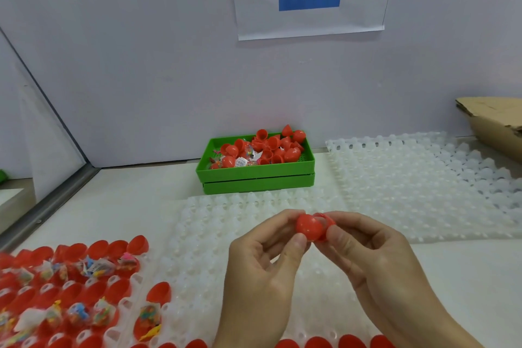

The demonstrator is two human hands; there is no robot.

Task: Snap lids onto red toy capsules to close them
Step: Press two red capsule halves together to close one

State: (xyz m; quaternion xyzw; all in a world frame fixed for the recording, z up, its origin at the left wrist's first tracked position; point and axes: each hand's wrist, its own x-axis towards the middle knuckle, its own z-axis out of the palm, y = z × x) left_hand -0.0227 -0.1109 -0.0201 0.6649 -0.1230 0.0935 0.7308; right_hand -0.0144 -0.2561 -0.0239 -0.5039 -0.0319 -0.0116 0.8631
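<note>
— What's behind the bench (452, 277)?
— A pale wall (141, 51) with a paper sign (310, 17), black characters over a blue bar.
— And the left?
— A side panel (34, 127) meets it, metal strip (50, 203) along the foot.

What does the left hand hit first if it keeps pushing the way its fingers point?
The left hand points up and right, and its fingertips already pinch the red capsule. Just beyond that is the right hand, which grips the capsule from the other side. So probably the right hand's fingers, though depth is unclear.

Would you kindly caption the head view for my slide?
Both hands, left hand and right hand, press a red capsule closed above a white tray.
</note>
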